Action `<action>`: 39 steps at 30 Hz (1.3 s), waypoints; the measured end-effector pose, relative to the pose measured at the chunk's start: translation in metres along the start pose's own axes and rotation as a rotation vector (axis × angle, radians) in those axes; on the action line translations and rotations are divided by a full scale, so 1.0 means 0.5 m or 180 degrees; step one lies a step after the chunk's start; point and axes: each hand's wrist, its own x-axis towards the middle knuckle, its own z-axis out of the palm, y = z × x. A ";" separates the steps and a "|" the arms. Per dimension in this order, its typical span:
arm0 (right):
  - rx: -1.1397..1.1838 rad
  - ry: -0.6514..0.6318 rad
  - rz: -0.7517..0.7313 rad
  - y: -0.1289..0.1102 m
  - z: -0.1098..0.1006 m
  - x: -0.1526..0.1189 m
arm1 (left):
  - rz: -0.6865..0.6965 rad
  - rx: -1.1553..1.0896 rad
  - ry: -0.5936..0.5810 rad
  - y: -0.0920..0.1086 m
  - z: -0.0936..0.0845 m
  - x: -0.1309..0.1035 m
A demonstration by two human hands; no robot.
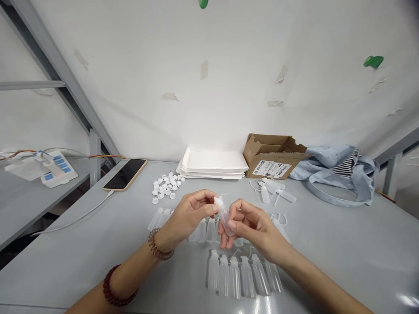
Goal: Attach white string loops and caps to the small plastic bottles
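Observation:
Both hands meet over the middle of the table around one small translucent squeeze bottle [225, 222], which is tilted. My right hand [250, 222] grips its body between thumb and fingers. At its top, my left hand [199, 207] pinches the white cap [218, 201]; whether the cap is fully seated I cannot tell. Below the hands lies a row of several clear bottles [235, 277] with thin strap pieces at their necks. Another row of bottles [202, 230] is partly hidden behind my hands. A heap of small white caps [166, 186] lies beyond my left hand.
White padded envelopes [214, 162] are stacked by the wall, beside an open cardboard box [273, 159]. More loose bottles [275, 189] lie before the box. A light blue cloth bag [340, 179] is at right; a phone [126, 174] with a cable [81, 216] is at left.

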 end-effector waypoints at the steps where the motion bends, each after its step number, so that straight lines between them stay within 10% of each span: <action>1: 0.0359 -0.0111 0.0101 0.000 -0.001 0.001 | 0.0013 0.0024 -0.0089 0.003 -0.004 0.000; 10: 0.0904 -0.0125 0.0305 0.005 -0.001 0.008 | 0.0233 0.0654 -0.0081 0.017 -0.011 -0.002; 18: 0.1194 -0.0362 0.0478 0.011 0.000 0.009 | 0.0234 0.0431 -0.0877 0.024 -0.028 -0.002; 30: 0.0569 -0.0337 0.0270 0.023 -0.001 0.008 | -0.0147 -0.0181 -0.0470 0.009 -0.024 -0.001; 39: -0.2446 0.0526 -0.0651 0.047 -0.013 0.000 | 0.0207 0.0957 0.0363 0.001 -0.010 0.002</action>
